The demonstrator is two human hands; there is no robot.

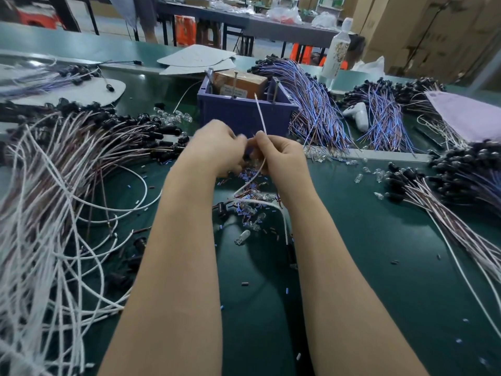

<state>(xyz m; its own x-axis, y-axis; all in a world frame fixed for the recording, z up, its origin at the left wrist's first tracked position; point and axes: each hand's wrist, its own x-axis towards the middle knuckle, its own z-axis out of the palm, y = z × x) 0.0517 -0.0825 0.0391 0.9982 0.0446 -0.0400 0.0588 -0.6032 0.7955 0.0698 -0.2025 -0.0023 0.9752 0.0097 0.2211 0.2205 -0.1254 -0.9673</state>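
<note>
Pinching white wire (261, 119), right hand (282, 158), left hand (217, 150) blurred, grasp hidden.

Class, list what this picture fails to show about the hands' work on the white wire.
Head view: what the left hand holds, if anything: blurred, behind its fingers.
Head view: the stretch of white wire inside the right hand: fingers cover it.
Head view: the brown box label: too small.

Matt green table mat (379, 240), plastic-sheathed wire (260, 118)

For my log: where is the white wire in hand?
Head view, centre: the right hand pinches the white wire, which rises in front of the purple bin, left hand beside.
</note>
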